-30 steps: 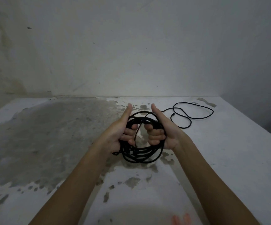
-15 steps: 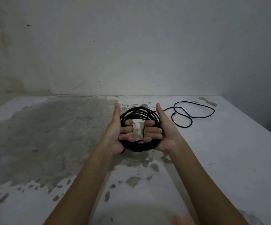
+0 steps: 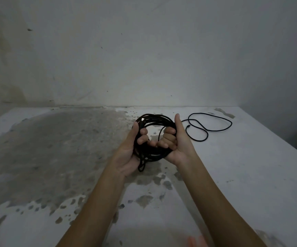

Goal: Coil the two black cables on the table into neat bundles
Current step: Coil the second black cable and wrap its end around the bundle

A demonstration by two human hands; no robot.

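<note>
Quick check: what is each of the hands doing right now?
Left hand: fingers curled round the coiled black cable, gripping it.
Right hand: grips the same coil's other side.

Pretty dim shot with a cold grey-blue cast: the light is flat and soft, brightest on the wall (image 3: 144, 68) straight ahead and sinking into murk at the corners, worst at the far right. The wide lens bows the edges of the table (image 3: 251, 175), and it's all a bit soft and smeary, so the coiled cable (image 3: 154, 117) reads as one black blob with hardly any strands showing. A pinkish smear (image 3: 195, 241) at the bottom edge is too blurred to make out.
</note>
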